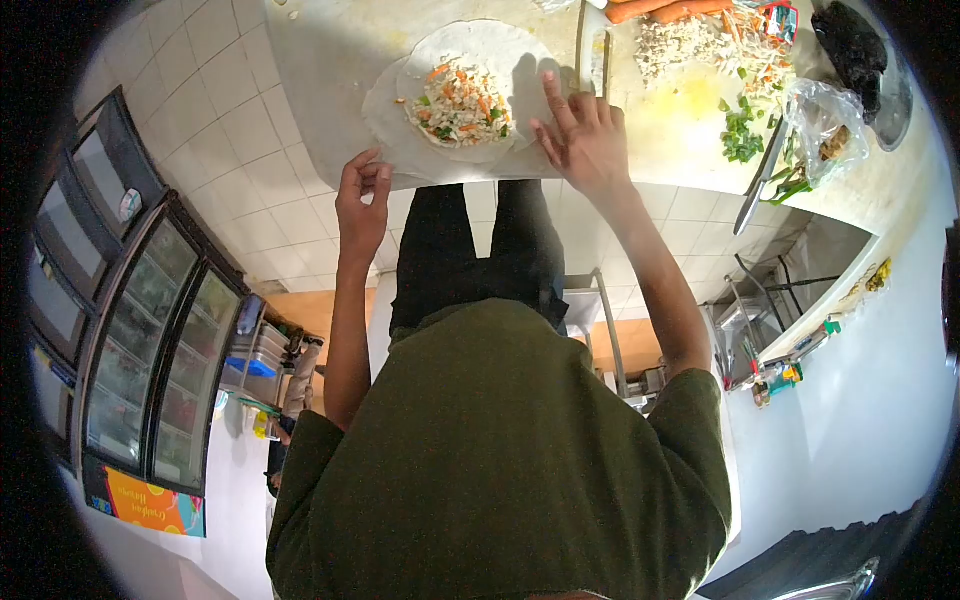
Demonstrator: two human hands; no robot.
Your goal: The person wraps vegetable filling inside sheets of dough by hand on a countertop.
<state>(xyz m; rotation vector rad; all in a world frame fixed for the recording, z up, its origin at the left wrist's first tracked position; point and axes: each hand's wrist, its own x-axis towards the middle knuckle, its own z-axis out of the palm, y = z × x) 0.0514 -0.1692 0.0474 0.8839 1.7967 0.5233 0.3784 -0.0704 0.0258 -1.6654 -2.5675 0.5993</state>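
The thin, pale, round sheets of wrapper (408, 78), which overlap, lie flat on the pale surface (318, 60) by its near edge, between the person's two hands, with a loose mound of shredded white, orange and green filling (462, 108) resting on top. Taking twelve as straight ahead of the person, the mound sits at about nine o'clock from the fingers of the right hand (592, 150) and toward two o'clock from those of the left hand (363, 200). The right fingers are nearer to it, their thumb side just beside the mound. The mound is close to round, its slightly longer axis running roughly from eleven to five. The right hand is open, palm down, its fingers spread around the wrapper's three o'clock side. The left hand is low at seven to eight o'clock, fingers loosely curled, thumb and forefinger slightly apart; whether they touch the wrapper's edge I cannot tell. Well off toward two o'clock lie whole orange carrots (655, 10) and a heap of pale shreds (672, 50), with chopped green leaves (742, 132) at three and a long metal knife (760, 180) between three and four, beside a clear plastic bag (828, 125).
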